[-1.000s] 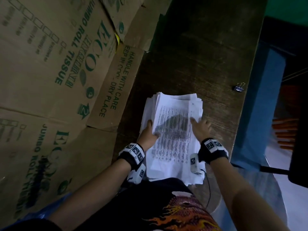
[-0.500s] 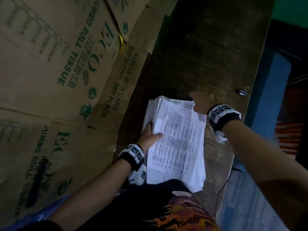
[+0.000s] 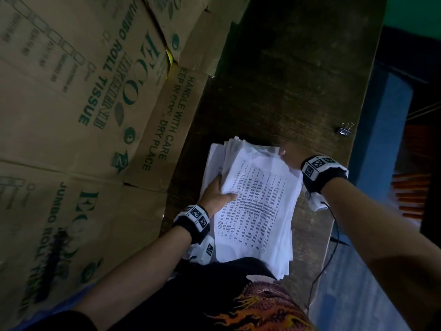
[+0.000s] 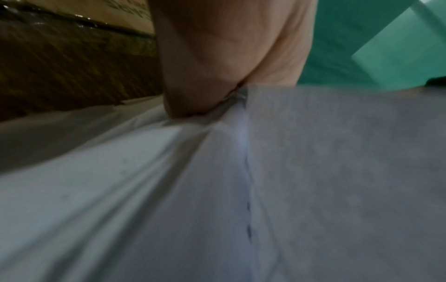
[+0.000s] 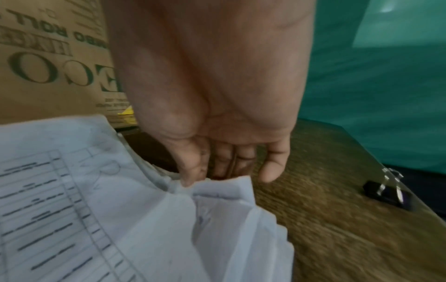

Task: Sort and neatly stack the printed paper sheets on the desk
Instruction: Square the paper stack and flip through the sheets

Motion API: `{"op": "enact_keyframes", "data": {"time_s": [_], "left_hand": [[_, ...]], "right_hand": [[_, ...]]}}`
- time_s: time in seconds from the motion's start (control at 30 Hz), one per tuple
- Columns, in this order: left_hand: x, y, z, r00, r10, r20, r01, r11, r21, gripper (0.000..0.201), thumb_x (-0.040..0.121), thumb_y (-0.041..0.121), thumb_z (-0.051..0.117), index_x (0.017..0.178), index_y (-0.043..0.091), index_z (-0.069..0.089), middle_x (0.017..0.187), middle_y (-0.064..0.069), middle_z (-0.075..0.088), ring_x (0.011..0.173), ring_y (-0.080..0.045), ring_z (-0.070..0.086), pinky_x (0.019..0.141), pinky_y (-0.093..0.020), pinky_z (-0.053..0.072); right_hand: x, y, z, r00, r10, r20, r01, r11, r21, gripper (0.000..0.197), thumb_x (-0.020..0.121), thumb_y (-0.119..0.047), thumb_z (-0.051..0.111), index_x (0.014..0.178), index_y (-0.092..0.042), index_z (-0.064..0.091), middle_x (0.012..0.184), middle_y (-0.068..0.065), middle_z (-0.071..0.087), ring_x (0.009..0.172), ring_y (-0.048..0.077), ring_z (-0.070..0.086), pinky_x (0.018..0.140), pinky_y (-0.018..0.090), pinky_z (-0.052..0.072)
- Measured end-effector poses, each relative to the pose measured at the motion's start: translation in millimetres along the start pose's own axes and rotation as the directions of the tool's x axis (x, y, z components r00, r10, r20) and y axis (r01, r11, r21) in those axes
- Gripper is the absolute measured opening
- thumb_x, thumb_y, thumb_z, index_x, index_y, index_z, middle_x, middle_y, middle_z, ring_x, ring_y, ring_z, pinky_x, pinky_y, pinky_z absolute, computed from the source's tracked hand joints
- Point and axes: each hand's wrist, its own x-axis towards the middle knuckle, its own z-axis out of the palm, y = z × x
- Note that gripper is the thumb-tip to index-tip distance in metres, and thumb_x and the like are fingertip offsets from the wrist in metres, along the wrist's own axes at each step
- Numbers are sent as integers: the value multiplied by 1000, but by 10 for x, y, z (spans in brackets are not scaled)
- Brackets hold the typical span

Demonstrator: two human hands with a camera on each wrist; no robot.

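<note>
The left hand [image 3: 216, 195] grips the near-left edge of the printed sheets [image 3: 259, 206], thumb on top, fingers hidden beneath. The pile lies skewed on the wooden desk [image 3: 286, 80]. Farther off, the right hand [image 3: 290, 156] pinches the far-right corner. Best to lift both edges evenly (the corners are already crumpled) and tap them square.

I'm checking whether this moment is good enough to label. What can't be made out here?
- Left hand fingers: under the paper stack in the head view; the left wrist view is blurred.
- Printed text on the top sheet: too small and soft in every view.
- Near edge of the stack: hidden by the person's dark shirt.
- Binder clip: tiny in the head view, motion-blurred in the right wrist view.
</note>
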Motion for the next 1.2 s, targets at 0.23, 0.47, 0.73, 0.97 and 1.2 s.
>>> {"op": "enact_keyframes", "data": {"time_s": [0.23, 0.47, 0.73, 0.97, 1.2], "left_hand": [[-40, 10, -37, 999, 44, 7, -43, 996, -84, 53, 80, 14, 73, 125, 28, 48, 119, 5, 64, 109, -14, 62, 98, -44, 50], [-151, 174, 85, 942, 298, -153, -207, 877, 433, 89, 75, 9, 74, 143, 23, 17, 142, -9, 30, 129, -25, 38, 102, -34, 39], [-89, 820, 533, 730, 619, 288, -585, 349, 732, 79, 70, 5, 74, 136, 29, 38, 144, 0, 29, 119, -27, 33, 92, -37, 41], [124, 994, 752, 784, 518, 341, -540, 301, 786, 69, 76, 10, 71, 136, 22, 40, 138, -4, 39, 125, -30, 28, 99, -45, 38], [251, 962, 772, 659, 600, 454, -626, 101, 774, 70, 67, 8, 77, 126, 34, 48, 140, -1, 20, 119, -32, 26, 91, -48, 44]], "right_hand": [[-76, 212, -50, 995, 9, -104, 25, 944, 328, 19, 93, -9, 53, 102, -5, 69, 95, 8, 64, 82, 19, 54, 70, 24, 41], [-279, 291, 13, 1000, 7, -7, -3, 883, 469, 12, 97, -22, 50, 99, -23, 62, 66, -9, 50, 53, 13, 46, 49, 23, 38], [-674, 320, -6, 990, -89, -113, 142, 752, 644, 11, 92, -26, 62, 97, -21, 70, 95, 6, 69, 80, 24, 62, 71, 29, 42], [-811, 452, 66, 978, -189, -89, 188, 609, 771, 32, 78, -5, 75, 109, -13, 67, 96, -6, 69, 77, -13, 63, 72, 6, 47], [-793, 555, 291, 984, -11, -178, 166, 428, 888, 24, 79, -6, 75, 101, -14, 69, 89, 3, 70, 71, -4, 64, 65, 13, 49]]}}
